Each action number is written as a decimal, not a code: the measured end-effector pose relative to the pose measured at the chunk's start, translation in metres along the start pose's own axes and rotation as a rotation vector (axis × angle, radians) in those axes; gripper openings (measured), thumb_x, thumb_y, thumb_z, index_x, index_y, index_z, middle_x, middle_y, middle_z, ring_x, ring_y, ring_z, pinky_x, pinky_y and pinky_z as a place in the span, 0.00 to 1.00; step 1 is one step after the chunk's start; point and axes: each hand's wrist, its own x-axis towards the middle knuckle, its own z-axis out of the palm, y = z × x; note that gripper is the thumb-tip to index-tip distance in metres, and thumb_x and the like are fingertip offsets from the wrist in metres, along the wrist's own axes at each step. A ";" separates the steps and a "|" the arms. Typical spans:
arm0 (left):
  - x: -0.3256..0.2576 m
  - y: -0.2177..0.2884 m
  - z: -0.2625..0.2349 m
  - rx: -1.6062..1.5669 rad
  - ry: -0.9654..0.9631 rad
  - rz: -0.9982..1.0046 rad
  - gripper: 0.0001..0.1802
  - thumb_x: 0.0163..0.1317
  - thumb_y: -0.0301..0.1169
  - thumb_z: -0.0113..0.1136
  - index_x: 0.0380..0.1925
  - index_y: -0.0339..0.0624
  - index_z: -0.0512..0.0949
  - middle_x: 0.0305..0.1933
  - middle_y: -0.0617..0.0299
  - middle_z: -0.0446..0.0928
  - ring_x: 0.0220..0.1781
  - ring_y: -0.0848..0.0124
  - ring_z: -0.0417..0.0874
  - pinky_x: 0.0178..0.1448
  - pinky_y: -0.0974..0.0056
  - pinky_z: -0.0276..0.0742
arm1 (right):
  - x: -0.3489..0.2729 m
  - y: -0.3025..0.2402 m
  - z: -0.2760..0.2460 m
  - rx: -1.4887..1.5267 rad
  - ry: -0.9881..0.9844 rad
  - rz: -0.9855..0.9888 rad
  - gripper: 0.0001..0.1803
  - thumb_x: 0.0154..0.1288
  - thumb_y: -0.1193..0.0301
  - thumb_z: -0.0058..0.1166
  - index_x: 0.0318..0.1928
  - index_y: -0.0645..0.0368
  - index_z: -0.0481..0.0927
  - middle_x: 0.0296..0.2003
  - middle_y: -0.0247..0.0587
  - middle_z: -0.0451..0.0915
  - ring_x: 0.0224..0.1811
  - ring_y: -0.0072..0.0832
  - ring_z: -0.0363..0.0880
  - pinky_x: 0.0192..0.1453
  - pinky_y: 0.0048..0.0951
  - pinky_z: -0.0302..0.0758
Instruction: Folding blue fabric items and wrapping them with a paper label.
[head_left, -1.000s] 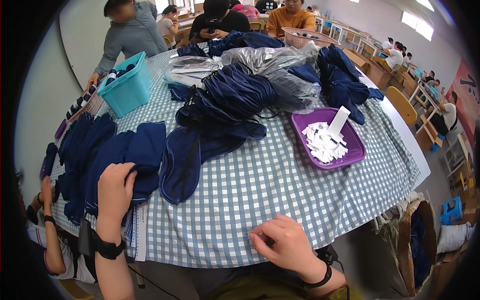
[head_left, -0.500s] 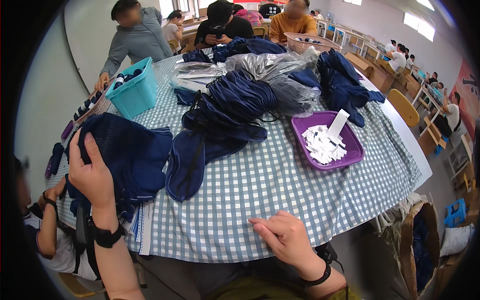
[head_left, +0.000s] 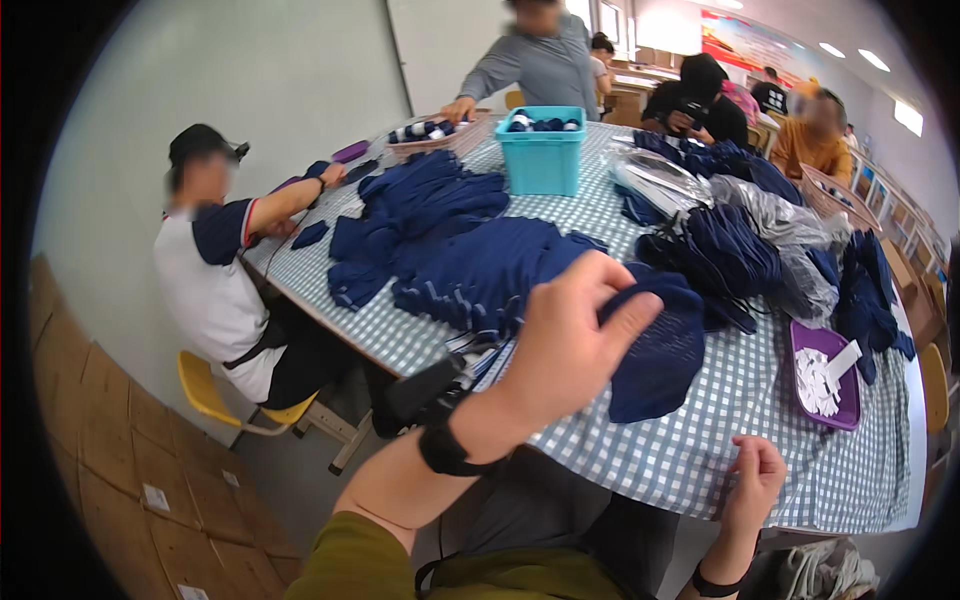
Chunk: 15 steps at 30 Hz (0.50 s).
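My left hand [head_left: 585,335] is closed on the edge of a dark blue knitted fabric piece [head_left: 655,350], pinched between thumb and fingers. The piece hangs over the table, its surface dotted with small holes. Left of it lies a pile of similar dark blue fabric pieces [head_left: 490,270], partly behind my hand. My right hand [head_left: 757,480] is at the near table edge, fingers loosely bent and holding nothing. Beyond it stands a purple tray [head_left: 848,412] with small white labels [head_left: 817,385] inside. A bundle of dark blue pieces with black cords [head_left: 715,250] lies farther back.
The table has a checked cloth [head_left: 640,455]. A turquoise bin [head_left: 543,165] and a pink basket [head_left: 470,135] hold dark yarn-like rolls. Clear plastic bags [head_left: 800,270] lie at right. A co-worker [head_left: 215,270] sits at left near stacked cartons [head_left: 130,440]; others are at the far side.
My view has turned left. My left hand has moved away from the pile to the right, now with a single fabric piece in it. My right hand stays empty near the table edge.
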 end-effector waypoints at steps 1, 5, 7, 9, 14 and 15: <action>-0.008 0.004 0.000 -0.026 0.011 -0.023 0.12 0.67 0.30 0.64 0.34 0.36 0.71 0.21 0.73 0.70 0.24 0.88 0.62 0.25 0.74 0.56 | -0.003 -0.001 -0.002 0.003 -0.025 -0.006 0.08 0.67 0.74 0.55 0.33 0.67 0.83 0.25 0.33 0.77 0.27 0.17 0.70 0.33 0.21 0.64; -0.033 0.019 0.003 -0.110 0.021 -0.025 0.14 0.66 0.29 0.64 0.27 0.39 0.68 0.19 0.75 0.64 0.23 0.88 0.57 0.24 0.74 0.53 | -0.028 -0.034 -0.003 0.045 -0.008 -0.162 0.07 0.68 0.75 0.52 0.36 0.67 0.80 0.27 0.33 0.74 0.29 0.16 0.69 0.35 0.18 0.62; -0.043 0.024 0.001 -0.174 -0.018 -0.069 0.15 0.65 0.29 0.64 0.26 0.40 0.67 0.19 0.75 0.64 0.23 0.88 0.58 0.24 0.75 0.53 | -0.046 -0.057 0.012 -0.036 -0.107 -0.245 0.06 0.67 0.75 0.52 0.39 0.67 0.78 0.30 0.33 0.72 0.31 0.17 0.69 0.37 0.18 0.61; -0.055 0.027 0.007 -0.273 -0.012 -0.087 0.14 0.65 0.29 0.64 0.26 0.40 0.68 0.20 0.76 0.65 0.24 0.89 0.59 0.24 0.75 0.54 | -0.053 -0.082 0.026 -0.130 -0.279 -0.333 0.16 0.61 0.69 0.60 0.46 0.68 0.77 0.39 0.39 0.74 0.42 0.24 0.71 0.47 0.25 0.66; -0.085 0.036 0.018 -0.356 -0.022 -0.101 0.14 0.61 0.31 0.67 0.22 0.35 0.74 0.19 0.72 0.71 0.23 0.87 0.67 0.26 0.77 0.66 | -0.070 -0.091 0.056 -0.149 -0.382 -0.347 0.38 0.53 0.68 0.66 0.62 0.71 0.67 0.57 0.47 0.71 0.59 0.35 0.70 0.67 0.36 0.62; -0.090 0.042 0.014 -0.352 -0.058 -0.152 0.14 0.62 0.31 0.67 0.24 0.33 0.76 0.22 0.70 0.72 0.26 0.86 0.70 0.27 0.76 0.71 | -0.074 -0.087 0.061 -0.143 -0.366 -0.356 0.39 0.52 0.70 0.66 0.63 0.71 0.67 0.58 0.47 0.70 0.59 0.35 0.70 0.68 0.36 0.61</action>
